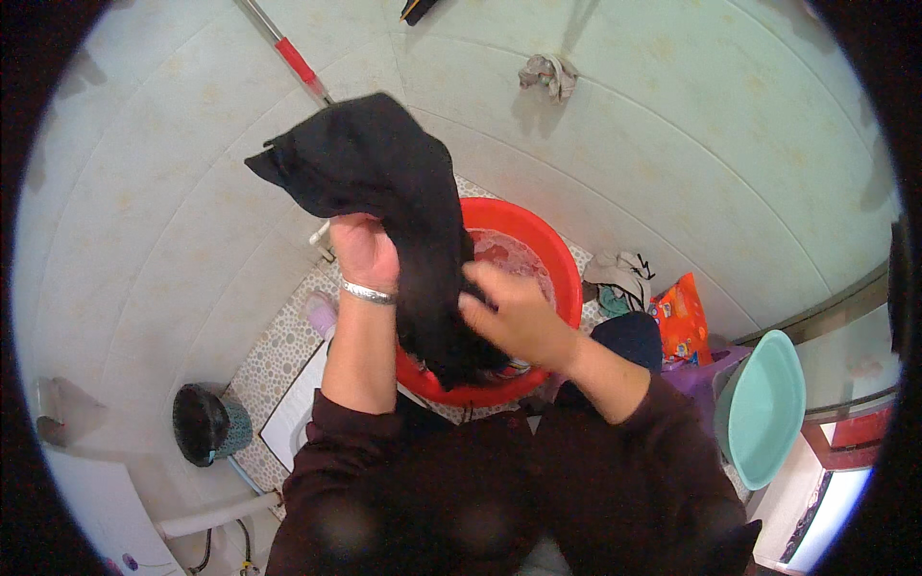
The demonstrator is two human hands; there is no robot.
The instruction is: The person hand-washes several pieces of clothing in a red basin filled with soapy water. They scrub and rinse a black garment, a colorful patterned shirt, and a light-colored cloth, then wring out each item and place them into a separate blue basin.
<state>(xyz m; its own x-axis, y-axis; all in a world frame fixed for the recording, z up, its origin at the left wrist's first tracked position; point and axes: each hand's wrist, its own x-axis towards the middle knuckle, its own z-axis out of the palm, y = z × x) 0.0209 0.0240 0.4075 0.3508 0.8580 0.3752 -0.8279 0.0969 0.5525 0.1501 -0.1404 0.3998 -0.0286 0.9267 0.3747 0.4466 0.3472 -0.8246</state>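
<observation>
A black garment hangs in a long fold above a red plastic basin. My left hand, with a silver bangle at the wrist, supports its upper part; the fingers are hidden behind the cloth. At the garment's right edge is my right hand, slightly blurred, with dark cloth between thumb and fingers. Sudsy water shows inside the basin behind the fabric. The garment's lower end bunches over the basin's near side, covering part of the rim.
Cloths and an orange packet lie right of the basin, near a purple plastic container and a tilted mint-green basin. On the left are a lined wastebasket and a white pipe. A red-gripped pole leans beyond the garment.
</observation>
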